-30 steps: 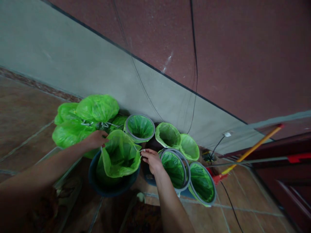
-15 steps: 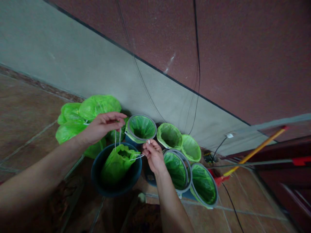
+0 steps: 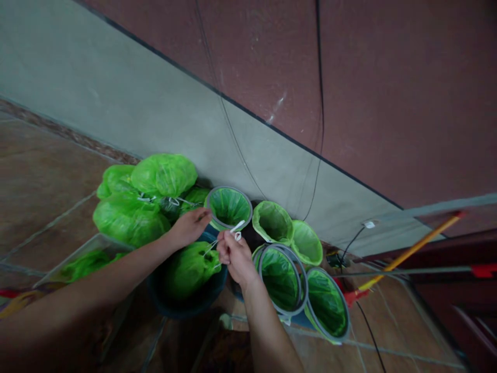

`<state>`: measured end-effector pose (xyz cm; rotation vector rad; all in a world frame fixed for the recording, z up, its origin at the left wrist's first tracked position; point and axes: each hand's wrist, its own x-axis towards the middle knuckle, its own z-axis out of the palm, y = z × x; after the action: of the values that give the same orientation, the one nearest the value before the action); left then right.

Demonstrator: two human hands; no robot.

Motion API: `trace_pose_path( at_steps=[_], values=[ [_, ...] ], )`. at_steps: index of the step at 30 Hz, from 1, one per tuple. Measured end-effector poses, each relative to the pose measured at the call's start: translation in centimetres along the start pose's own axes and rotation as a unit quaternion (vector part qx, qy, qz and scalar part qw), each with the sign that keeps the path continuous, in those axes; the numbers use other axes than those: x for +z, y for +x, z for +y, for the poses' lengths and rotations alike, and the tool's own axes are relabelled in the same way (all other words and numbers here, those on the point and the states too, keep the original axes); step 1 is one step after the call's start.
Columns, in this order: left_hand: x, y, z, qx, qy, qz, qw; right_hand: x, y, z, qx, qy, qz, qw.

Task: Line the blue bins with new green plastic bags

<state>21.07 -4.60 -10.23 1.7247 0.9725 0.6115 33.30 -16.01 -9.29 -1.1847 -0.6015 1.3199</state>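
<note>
Bending over a dark blue bucket (image 3: 182, 310) on the tiled floor, the person in front of me works at a green drawstring bag (image 3: 190, 272) that sits inside it. The bag's mouth is bunched, and white drawstrings (image 3: 210, 247) run from its neck toward the right hand (image 3: 235, 256). That hand is curled tight, pinching the strings, with a white loop and a loose end poking out above the fingers. The left hand (image 3: 192, 226) hangs just beside, over the bucket's far edge, its fingers loosely bent toward the other; whether they pinch anything, I cannot tell from here.

As I judge it, this bag is partway: gathered and drawn in, though I make out no finished knot at its neck. Bulging green bags (image 3: 164, 175) are heaped against the wall (image 3: 128, 119) on the person's left, white ties showing among them, so those look closed up already. To the right, five lined bins (image 3: 327, 304) stand close together, their green liners wide open and their mouths uncinched. Below the heap, a clear plastic tub (image 3: 73, 254) holds more green plastic, half hidden by the left forearm. Off to the far right, a yellow-handled broom (image 3: 415, 247) leans beyond the bins.
</note>
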Motion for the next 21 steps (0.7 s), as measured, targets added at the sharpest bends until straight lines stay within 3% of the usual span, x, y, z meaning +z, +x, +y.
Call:
trace_pose_path(
  at_steps=[3,5,9,13,16,19,21],
  values=[
    [1.6,-1.3,-1.2,0.047,0.037,-0.194,0.979,-1.4,0.3,-0.9,-0.014,0.065,0.035,0.997],
    [2.7,-2.3,-1.4,0.071,0.048,-0.249,0.965,-2.2,0.5,-1.0,-0.015,0.092,0.056,0.994],
    [3.3,-2.9,-1.2,0.064,0.062,-0.232,0.969,-3.1,0.7,-0.9,0.0,0.11,0.113,0.987],
    [2.8,-2.0,-0.9,0.051,-0.037,-0.197,0.978,-3.4,0.9,-0.7,0.022,0.084,0.206,0.975],
    [2.7,-1.5,-1.1,0.005,-0.102,-0.146,0.984,-2.9,1.0,-0.3,0.017,0.04,0.267,0.963],
    [3.0,-1.0,-2.2,-0.052,-0.084,-0.101,0.99,-1.6,0.9,0.5,-0.026,-0.005,0.248,0.968],
    [3.4,-0.8,-3.1,-0.055,-0.051,-0.116,0.99,-0.4,0.6,1.0,-0.046,-0.014,0.192,0.98]
  ],
)
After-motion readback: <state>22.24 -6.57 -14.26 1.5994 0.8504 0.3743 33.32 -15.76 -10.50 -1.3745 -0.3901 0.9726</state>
